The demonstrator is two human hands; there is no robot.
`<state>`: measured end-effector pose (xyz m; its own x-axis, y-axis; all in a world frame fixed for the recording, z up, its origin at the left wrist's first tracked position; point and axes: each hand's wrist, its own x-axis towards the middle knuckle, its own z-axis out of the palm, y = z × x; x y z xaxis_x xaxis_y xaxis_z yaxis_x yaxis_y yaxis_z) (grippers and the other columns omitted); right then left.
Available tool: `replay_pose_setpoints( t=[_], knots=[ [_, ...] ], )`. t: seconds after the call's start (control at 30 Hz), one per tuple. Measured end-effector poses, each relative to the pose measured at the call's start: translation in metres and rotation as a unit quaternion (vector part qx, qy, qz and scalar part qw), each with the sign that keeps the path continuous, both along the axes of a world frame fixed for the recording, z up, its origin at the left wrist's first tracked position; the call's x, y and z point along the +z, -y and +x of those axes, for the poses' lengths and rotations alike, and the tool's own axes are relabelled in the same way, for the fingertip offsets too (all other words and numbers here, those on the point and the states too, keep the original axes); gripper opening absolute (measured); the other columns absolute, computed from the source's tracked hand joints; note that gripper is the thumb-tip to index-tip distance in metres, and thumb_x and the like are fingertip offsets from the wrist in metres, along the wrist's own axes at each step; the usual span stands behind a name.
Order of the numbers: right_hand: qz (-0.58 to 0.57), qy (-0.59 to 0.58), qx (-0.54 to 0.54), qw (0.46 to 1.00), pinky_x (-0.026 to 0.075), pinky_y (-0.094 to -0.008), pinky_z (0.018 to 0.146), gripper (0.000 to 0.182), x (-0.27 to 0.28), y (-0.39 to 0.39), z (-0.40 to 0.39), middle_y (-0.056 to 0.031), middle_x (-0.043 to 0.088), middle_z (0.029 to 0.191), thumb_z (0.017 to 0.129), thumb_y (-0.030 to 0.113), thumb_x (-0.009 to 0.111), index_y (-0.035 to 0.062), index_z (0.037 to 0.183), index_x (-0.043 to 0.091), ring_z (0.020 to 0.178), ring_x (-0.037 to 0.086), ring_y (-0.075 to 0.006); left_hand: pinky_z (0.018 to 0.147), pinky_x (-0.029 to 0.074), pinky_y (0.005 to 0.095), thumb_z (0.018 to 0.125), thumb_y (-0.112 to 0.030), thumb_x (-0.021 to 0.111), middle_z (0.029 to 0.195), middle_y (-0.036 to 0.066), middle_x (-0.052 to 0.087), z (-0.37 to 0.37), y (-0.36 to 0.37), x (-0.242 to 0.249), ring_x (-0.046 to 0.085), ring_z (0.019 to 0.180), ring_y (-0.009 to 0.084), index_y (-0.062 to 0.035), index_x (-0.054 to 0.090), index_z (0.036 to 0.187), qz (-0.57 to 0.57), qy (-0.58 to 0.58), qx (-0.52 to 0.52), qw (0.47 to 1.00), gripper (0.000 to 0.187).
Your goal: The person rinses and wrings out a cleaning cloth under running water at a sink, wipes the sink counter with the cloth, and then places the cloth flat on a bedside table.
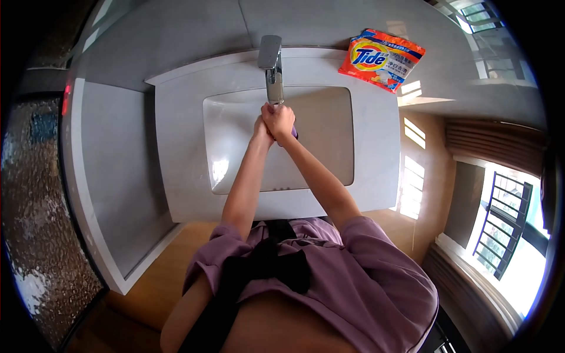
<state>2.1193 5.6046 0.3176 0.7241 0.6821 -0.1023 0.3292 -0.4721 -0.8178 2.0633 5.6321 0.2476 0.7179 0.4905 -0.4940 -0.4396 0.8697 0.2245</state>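
Under the spout of a chrome faucet (pixel 274 76), both my hands are pressed together over the white sink basin (pixel 323 141). My right hand (pixel 280 121) lies on top, its fingers wrapped over my left. Partly covered by it, my left hand (pixel 262 129) is closed too, with its fingers mostly hidden. A small dark purple thing (pixel 295 133) shows at the right edge of my hands; its kind cannot be made out. Whether water is running is not visible.
An orange Tide detergent packet (pixel 381 60) lies at the counter's back right corner. The white countertop (pixel 376 153) surrounds the basin. A grey-walled recess (pixel 120 176) stands to the left. At the right is a barred window (pixel 503 223) with brown curtains (pixel 494 144).
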Motion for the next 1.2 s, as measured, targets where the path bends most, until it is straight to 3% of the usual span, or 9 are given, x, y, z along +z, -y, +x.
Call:
replay_pose_setpoints(
  t=[0.07, 0.17, 0.3, 0.37, 0.57, 0.63, 0.77, 1.03, 1.2],
  knots=[
    [-0.066, -0.024, 0.031, 0.997, 0.047, -0.0435, 0.066, 0.023, -0.026, -0.016, 0.034, -0.0224, 0.059, 0.071, 0.071, 0.023, 0.057, 0.0019, 0.071, 0.065, 0.071, 0.058, -0.0396, 0.067, 0.047, 0.0317, 0.090, -0.032, 0.036, 0.083, 0.005, 0.058, 0.009, 0.005, 0.054, 0.057, 0.076, 0.0172, -0.0069, 0.053, 0.094, 0.025, -0.250, -0.050, 0.967, 0.030],
    [-0.040, -0.065, -0.052, 0.996, 0.048, -0.0432, 0.069, 0.026, -0.021, -0.013, 0.037, -0.0238, 0.059, 0.072, 0.070, 0.026, 0.059, 0.0007, 0.074, 0.064, 0.073, 0.059, -0.0402, 0.066, 0.049, 0.0333, 0.090, -0.028, 0.037, 0.084, 0.006, 0.059, 0.016, -0.007, 0.035, 0.059, 0.074, 0.0171, -0.0057, 0.053, 0.093, -0.002, -0.213, -0.031, 0.977, 0.027],
    [-0.157, -0.001, 0.137, 0.978, 0.047, -0.0386, 0.079, 0.040, -0.026, -0.002, 0.010, -0.0196, 0.058, 0.107, 0.071, 0.042, 0.066, 0.0052, 0.086, 0.067, 0.094, 0.058, -0.0338, 0.069, 0.049, 0.0345, 0.087, -0.027, 0.042, 0.085, 0.009, 0.059, 0.000, -0.029, -0.047, 0.059, 0.075, 0.0200, -0.0031, 0.052, 0.091, 0.095, 0.134, -0.091, 0.982, 0.026],
    [-0.017, -0.033, -0.008, 0.999, 0.047, -0.0422, 0.064, 0.036, -0.013, -0.006, 0.019, -0.0251, 0.056, 0.063, 0.066, 0.028, 0.064, -0.0067, 0.065, 0.058, 0.068, 0.058, -0.0415, 0.067, 0.049, 0.0338, 0.087, -0.025, 0.043, 0.087, 0.008, 0.059, 0.009, -0.014, 0.023, 0.059, 0.076, 0.0194, -0.0041, 0.052, 0.092, 0.015, -0.243, -0.049, 0.969, 0.024],
    [-0.075, -0.081, -0.005, 0.994, 0.046, -0.0412, 0.056, 0.029, -0.008, -0.001, 0.013, -0.0241, 0.058, 0.066, 0.069, 0.025, 0.057, -0.0028, 0.067, 0.061, 0.065, 0.058, -0.0393, 0.074, 0.049, 0.0378, 0.084, -0.025, 0.038, 0.090, 0.012, 0.059, 0.004, -0.011, 0.018, 0.058, 0.083, 0.0235, -0.0020, 0.052, 0.098, -0.065, -0.168, -0.032, 0.983, 0.030],
    [0.026, 0.009, 0.026, 0.999, 0.045, -0.0409, 0.054, 0.035, -0.011, 0.005, -0.007, -0.0234, 0.057, 0.062, 0.067, 0.031, 0.061, -0.0042, 0.064, 0.060, 0.059, 0.058, -0.0390, 0.076, 0.048, 0.0389, 0.086, -0.029, 0.039, 0.090, 0.008, 0.058, -0.011, -0.029, 0.015, 0.058, 0.084, 0.0225, -0.0043, 0.054, 0.089, 0.091, 0.078, -0.172, 0.978, 0.029],
    [0.007, -0.023, 0.004, 1.000, 0.046, -0.0410, 0.059, 0.022, -0.049, -0.019, 0.042, -0.0244, 0.056, 0.066, 0.068, 0.020, 0.059, -0.0014, 0.068, 0.061, 0.065, 0.057, -0.0399, 0.056, 0.049, 0.0365, 0.085, -0.033, 0.049, 0.084, 0.008, 0.057, 0.008, -0.009, 0.018, 0.058, 0.073, 0.0201, -0.0024, 0.052, 0.093, 0.013, -0.247, -0.029, 0.969, 0.032],
    [0.048, -0.429, 0.019, 0.902, 0.038, -0.0232, 0.049, 0.033, 0.009, -0.010, 0.078, 0.0026, 0.052, 0.060, 0.085, 0.029, 0.055, -0.0010, 0.073, 0.061, 0.057, 0.046, -0.0054, 0.070, 0.045, 0.0269, 0.077, -0.043, 0.062, 0.087, 0.003, 0.060, -0.027, -0.011, 0.058, 0.058, 0.076, 0.0138, -0.0036, 0.057, 0.104, 0.165, -0.218, -0.154, 0.950, 0.048],
    [-0.047, -0.090, 0.281, 0.954, 0.041, -0.0292, 0.054, 0.039, -0.001, -0.003, 0.112, -0.0042, 0.056, 0.058, 0.083, 0.038, 0.056, 0.0010, 0.073, 0.061, 0.056, 0.051, -0.0152, 0.064, 0.040, 0.0228, 0.071, -0.047, 0.068, 0.079, -0.001, 0.058, -0.051, -0.024, 0.066, 0.052, 0.069, 0.0096, -0.0070, 0.062, 0.093, 0.352, -0.342, -0.370, 0.789, 0.045]
  ],
)
